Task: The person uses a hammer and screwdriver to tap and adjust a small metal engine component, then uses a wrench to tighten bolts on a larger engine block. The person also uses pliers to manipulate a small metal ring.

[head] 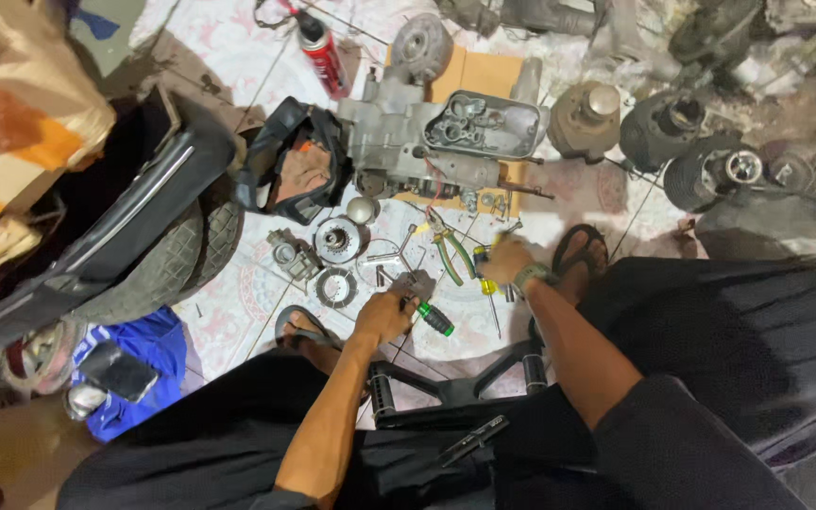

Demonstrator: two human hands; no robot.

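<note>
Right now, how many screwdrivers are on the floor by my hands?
2: a green-handled screwdriver at the left hand, and a yellow-handled screwdriver under the right hand. Others may be hidden among the parts.

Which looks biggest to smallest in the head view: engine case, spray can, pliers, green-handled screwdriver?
1. Engine case, by far the largest.
2. Spray can.
3. Pliers, close to the can in length but thinner; the can lies farther from the camera, so this order is unsure.
4. Green-handled screwdriver, partly hidden by the left hand.

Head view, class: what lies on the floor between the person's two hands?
Between the left hand and right hand lie green-handled pliers and a green-and-black screwdriver handle, on the patterned floor.
</note>
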